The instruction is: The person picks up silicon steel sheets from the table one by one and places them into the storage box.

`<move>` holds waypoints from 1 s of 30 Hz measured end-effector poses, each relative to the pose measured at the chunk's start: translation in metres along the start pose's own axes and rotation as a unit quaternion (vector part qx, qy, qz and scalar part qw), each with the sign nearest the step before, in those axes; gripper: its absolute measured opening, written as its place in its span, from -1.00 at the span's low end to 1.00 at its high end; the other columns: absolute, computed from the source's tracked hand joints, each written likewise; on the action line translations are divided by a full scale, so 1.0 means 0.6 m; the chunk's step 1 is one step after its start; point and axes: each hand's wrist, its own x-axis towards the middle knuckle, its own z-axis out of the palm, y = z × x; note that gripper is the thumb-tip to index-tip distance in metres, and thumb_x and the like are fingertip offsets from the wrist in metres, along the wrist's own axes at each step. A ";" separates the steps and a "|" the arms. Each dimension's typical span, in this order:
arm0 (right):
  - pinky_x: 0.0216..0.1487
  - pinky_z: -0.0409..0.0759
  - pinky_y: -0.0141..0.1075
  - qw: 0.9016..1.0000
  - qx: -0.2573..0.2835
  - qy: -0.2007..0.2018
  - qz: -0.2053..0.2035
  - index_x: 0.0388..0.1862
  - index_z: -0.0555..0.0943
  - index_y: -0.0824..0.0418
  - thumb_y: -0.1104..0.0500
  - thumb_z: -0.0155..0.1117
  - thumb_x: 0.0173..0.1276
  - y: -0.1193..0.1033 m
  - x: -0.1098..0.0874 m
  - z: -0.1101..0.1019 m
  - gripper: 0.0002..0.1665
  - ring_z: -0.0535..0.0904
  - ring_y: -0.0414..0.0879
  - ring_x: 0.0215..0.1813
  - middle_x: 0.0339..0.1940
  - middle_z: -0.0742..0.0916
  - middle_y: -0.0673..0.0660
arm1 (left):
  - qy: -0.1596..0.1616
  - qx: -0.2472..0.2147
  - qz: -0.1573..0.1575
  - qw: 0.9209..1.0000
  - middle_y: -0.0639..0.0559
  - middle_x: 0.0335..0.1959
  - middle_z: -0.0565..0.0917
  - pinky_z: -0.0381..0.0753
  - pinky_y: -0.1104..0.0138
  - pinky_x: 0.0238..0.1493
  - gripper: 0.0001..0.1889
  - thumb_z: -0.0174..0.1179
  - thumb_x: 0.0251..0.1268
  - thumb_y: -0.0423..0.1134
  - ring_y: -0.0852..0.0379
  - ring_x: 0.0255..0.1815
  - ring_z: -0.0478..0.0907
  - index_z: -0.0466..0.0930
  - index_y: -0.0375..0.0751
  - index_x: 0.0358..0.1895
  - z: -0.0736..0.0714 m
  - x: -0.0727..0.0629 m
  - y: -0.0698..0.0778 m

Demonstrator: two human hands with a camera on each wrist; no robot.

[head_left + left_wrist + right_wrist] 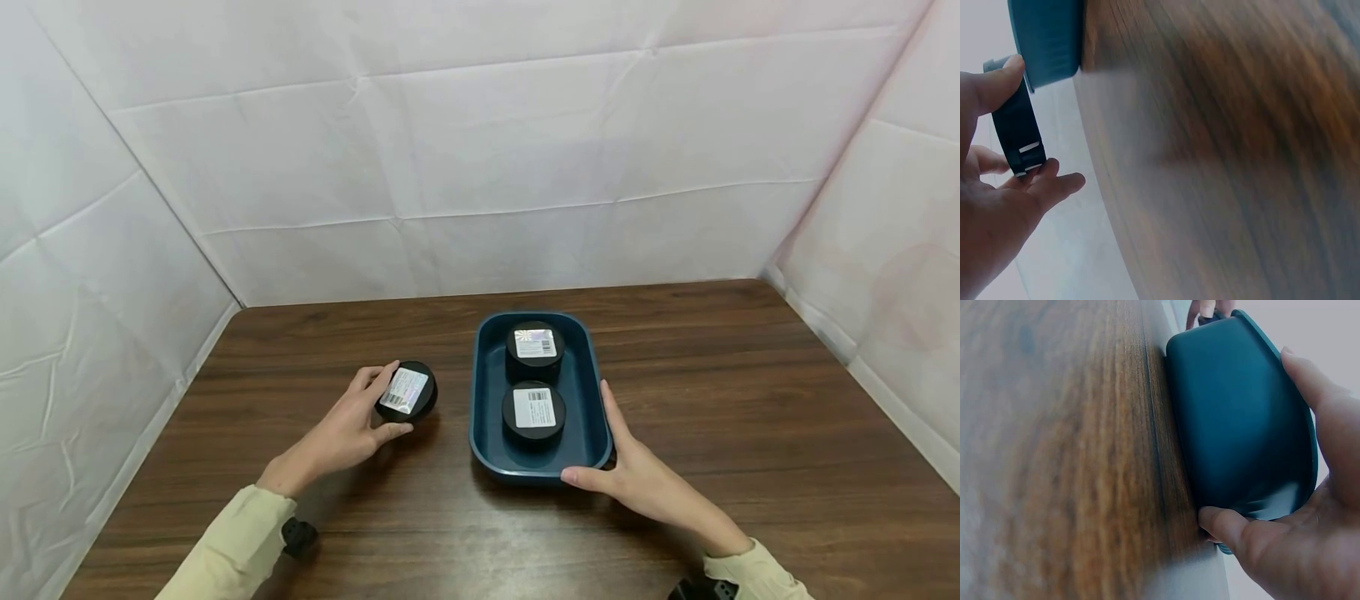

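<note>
My left hand pinches a round, flat black container by its edge, thumb on the near side and fingers on the far side. A white label covers part of its top. In the left wrist view the black container shows edge-on between thumb and fingers. To the right stands a dark blue tray. Two similar labelled black containers sit in it, a far one and a near one. My right hand grips the tray's near right corner, thumb at the front rim, other fingers along the right side.
The tray stands on a brown wood-grain table. White fabric walls rise behind the table and on both sides. A dark wrist device hangs by the left sleeve.
</note>
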 end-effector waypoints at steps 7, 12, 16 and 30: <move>0.42 0.20 0.39 1.000 -0.004 -0.002 -0.004 0.60 -0.58 -0.22 -0.10 0.44 0.30 -0.001 -0.001 -0.002 0.46 0.00 0.38 0.62 0.69 -0.21 0.25 | 0.009 -0.015 -0.007 1.000 -0.30 0.43 0.24 0.51 0.42 -0.27 -0.08 0.36 0.31 -0.14 0.19 -0.34 0.44 0.00 -0.28 0.60 0.011 -0.003 0.008; 0.42 0.19 0.40 1.000 -0.002 -0.003 -0.006 0.60 -0.57 -0.21 -0.09 0.45 0.29 -0.002 -0.001 -0.003 0.46 -0.02 0.38 0.62 0.69 -0.21 0.24 | 0.022 -0.009 -0.003 1.000 -0.28 0.39 0.29 0.50 0.43 -0.27 -0.08 0.39 0.27 -0.13 0.22 -0.37 0.44 0.05 -0.27 0.59 0.017 -0.005 0.012; 0.41 0.20 0.41 1.000 -0.002 -0.002 -0.006 0.60 -0.56 -0.22 -0.09 0.46 0.29 -0.003 -0.002 -0.004 0.46 -0.01 0.38 0.61 0.69 -0.21 0.25 | 0.030 -0.009 0.000 0.999 -0.26 0.38 0.30 0.49 0.43 -0.28 -0.08 0.41 0.26 -0.15 0.22 -0.39 0.43 0.07 -0.26 0.58 0.020 -0.006 0.017; 0.41 0.23 0.38 1.000 -0.007 0.002 -0.009 0.60 -0.56 -0.23 -0.11 0.45 0.29 -0.003 -0.002 -0.002 0.45 0.07 0.37 0.59 0.69 -0.18 0.25 | 0.055 -0.006 -0.014 0.998 -0.22 0.39 0.34 0.54 0.07 0.12 -0.08 0.42 0.24 -0.11 -0.01 0.03 0.51 0.10 -0.22 0.58 0.028 -0.016 0.044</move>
